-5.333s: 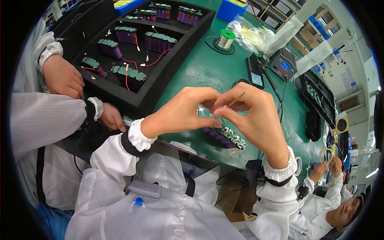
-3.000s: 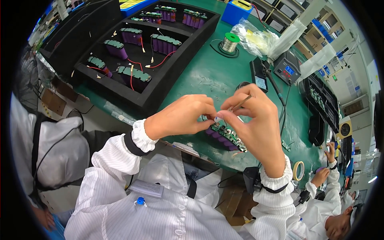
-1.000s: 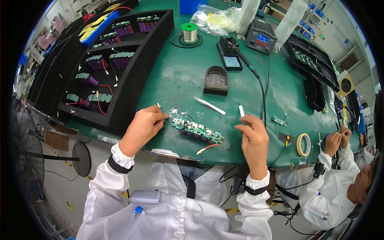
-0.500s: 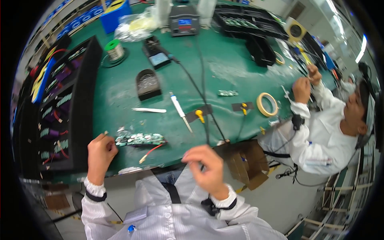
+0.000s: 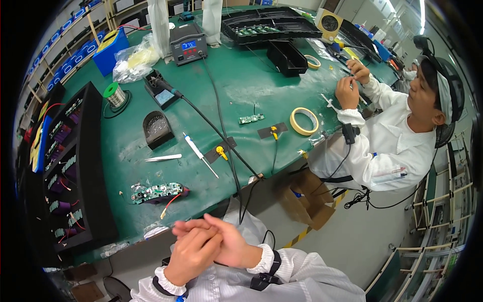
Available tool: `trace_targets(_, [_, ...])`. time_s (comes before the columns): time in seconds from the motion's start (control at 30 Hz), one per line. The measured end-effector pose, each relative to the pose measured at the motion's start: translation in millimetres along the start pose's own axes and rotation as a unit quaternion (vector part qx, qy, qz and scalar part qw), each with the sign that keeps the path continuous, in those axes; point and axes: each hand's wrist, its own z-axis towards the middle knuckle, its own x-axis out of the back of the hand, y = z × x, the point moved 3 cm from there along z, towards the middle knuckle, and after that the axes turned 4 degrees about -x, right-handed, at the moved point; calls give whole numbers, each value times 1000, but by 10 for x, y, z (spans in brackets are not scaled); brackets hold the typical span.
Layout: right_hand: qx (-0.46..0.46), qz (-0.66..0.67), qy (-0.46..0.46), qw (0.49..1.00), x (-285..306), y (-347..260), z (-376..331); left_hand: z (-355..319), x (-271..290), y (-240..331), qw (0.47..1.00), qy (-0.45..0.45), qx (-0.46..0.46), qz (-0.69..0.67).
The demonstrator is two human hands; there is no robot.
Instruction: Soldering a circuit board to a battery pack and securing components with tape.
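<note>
Just off the bench's front edge, my left hand and my right hand are pressed together. The left one's fingers are bent into the right palm; anything between them is hidden. My right thumb sticks out, and its fingers stretch behind the left hand. Neither touches the circuit board assembly on the bench beyond them, which has a purple underside and a red wire. Behind it lie white tweezers and a white-handled screwdriver-like tool.
Left stands a black foam tray of similar assemblies. Farther back are a solder spool, a soldering iron in its stand and its station. Cables cross the bench middle. Tape and a small board lie right, near a co-worker.
My left hand has left the spot beside the circuit board assembly and met my right hand in front of my body. The view has shifted; the assembly stays on the bench.
</note>
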Motion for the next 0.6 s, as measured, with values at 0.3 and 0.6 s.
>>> trace_targets(0.3, [193,48,90,976,-174,-526,-469,539,-172,190,991,24,-127,-26])
trace_targets(0.6, [380,6,-95,920,-1101,-2692,-783,167,327,-149,981,170,-94,-5])
